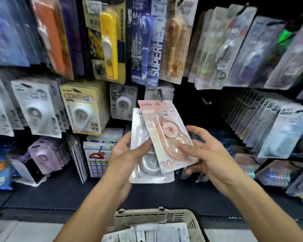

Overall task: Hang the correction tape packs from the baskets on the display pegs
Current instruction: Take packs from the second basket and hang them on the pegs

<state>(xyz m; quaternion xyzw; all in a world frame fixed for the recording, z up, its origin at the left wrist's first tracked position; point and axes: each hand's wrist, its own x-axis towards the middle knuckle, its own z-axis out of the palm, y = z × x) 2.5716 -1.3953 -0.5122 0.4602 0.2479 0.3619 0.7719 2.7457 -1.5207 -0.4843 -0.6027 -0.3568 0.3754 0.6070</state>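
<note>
Left hand (124, 152) gripping white pack (138, 130), right hand (205, 152) pinching pink pack (166, 135). Fanning them apart, probably freeing one for the peg (162, 96).

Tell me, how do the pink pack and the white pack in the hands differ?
The pink pack lies in front, tilted, with a pink dispenser; the white pack sits behind it, mostly covered, with a clear-grey dispenser. The right hand pinches the pink pack, while the left hand holds the white one. Both are carded blister packs.

Basket (191, 222) below — packs (152, 233) inside; pegged display (80, 109) behind.
</note>
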